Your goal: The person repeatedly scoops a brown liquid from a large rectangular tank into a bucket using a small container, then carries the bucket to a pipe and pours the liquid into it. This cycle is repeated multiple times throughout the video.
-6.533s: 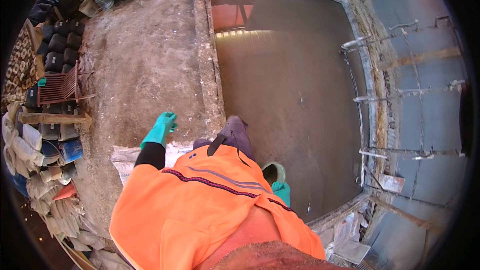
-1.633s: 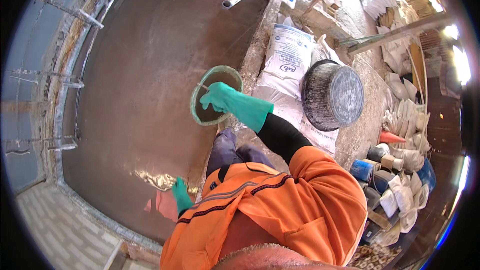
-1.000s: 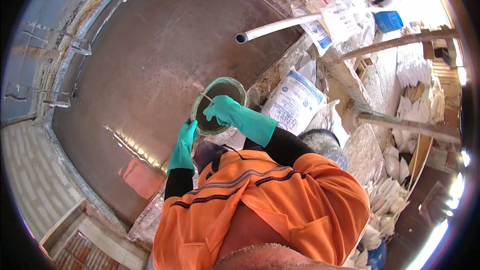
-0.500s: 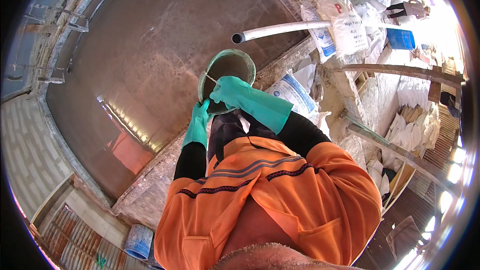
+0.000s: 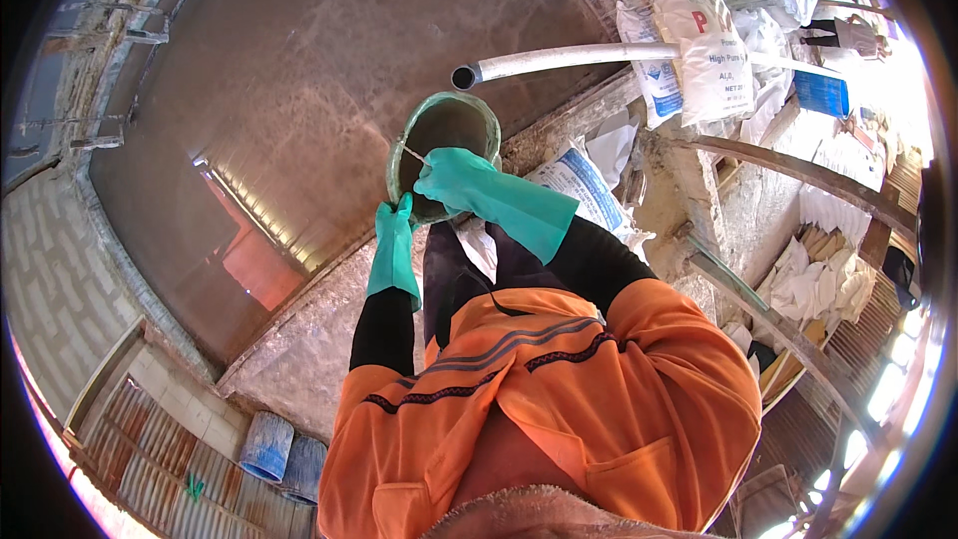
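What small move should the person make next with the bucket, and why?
Probably steady the bucket: the right hand grips its thin handle, the left hand holds its near-left side, and the brown pool lies close by, so swinging seems unwise.

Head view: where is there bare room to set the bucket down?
Bare concrete floor shows between the brown liquid, blue barrels and left black sleeve. Right of the bucket, white sacks and a pipe crowd things.

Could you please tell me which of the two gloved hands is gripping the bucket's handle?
The right hand: it is closed on the pale handle over the mouth of the bucket, whereas the left hand holds the bucket at its rim.
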Tool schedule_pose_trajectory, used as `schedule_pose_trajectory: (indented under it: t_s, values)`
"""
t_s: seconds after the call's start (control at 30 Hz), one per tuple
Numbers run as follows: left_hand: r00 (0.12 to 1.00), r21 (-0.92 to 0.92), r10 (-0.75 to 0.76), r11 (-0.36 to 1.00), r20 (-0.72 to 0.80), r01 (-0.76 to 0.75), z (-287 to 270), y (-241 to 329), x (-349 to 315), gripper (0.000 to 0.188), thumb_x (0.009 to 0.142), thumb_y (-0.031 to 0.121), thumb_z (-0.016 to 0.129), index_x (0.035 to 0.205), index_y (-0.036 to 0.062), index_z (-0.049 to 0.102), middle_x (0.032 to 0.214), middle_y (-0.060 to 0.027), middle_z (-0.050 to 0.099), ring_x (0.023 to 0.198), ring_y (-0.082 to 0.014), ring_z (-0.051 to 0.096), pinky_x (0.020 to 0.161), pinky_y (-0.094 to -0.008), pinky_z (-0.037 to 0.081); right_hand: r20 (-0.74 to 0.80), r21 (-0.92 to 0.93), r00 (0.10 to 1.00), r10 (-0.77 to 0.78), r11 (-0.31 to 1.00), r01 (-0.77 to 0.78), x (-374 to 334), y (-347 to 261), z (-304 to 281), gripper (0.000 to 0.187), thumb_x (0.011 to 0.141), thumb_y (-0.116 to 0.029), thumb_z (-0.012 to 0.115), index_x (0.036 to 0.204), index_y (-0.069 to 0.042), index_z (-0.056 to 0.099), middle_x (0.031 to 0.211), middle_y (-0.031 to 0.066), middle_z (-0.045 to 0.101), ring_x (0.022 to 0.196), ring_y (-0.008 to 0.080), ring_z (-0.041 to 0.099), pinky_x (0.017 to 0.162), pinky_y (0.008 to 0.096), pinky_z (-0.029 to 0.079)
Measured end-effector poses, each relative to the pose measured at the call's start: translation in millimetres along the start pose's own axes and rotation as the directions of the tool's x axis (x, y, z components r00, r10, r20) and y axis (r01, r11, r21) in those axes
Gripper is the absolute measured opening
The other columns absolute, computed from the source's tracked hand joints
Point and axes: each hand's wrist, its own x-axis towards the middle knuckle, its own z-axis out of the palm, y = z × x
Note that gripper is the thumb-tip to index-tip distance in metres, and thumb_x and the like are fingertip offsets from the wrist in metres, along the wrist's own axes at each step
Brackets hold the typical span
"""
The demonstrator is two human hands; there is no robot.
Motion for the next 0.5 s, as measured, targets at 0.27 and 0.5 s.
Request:
schedule_pose_trajectory:
  t_s: [0.27,0.5]
  values:
    - [0.999,-0.048,0.025,0.998,-0.036,-0.027,31,8,0,0.034,0.09,0.031,0.075,0.097,0.0035,0.057,0.084,-0.0073,0.063,0.064,-0.0173,0.062,0.052,-0.0317,0.056,0.071,-0.052,0.991,0.113,0.993,-0.109,16,14,-19,0.03,0.084,-0.029,0.066,0.095,-0.002,0.068,0.097,0.0178,0.07,0.093,0.0358,0.068,0.08,0.0459,0.053]
    - [0.999,-0.051,0.007,0.999,-0.037,-0.009,45,12,8,0.036,0.089,0.03,0.075,0.1,0.0014,0.055,0.094,-0.0126,0.063,0.072,-0.0223,0.066,0.059,-0.0395,0.062,0.279,-0.595,0.942,-0.189,0.736,0.324,49,43,-23,0.024,0.08,-0.026,0.07,0.097,-0.008,0.07,0.091,0.0089,0.07,0.093,0.0275,0.067,0.08,0.0398,0.056]
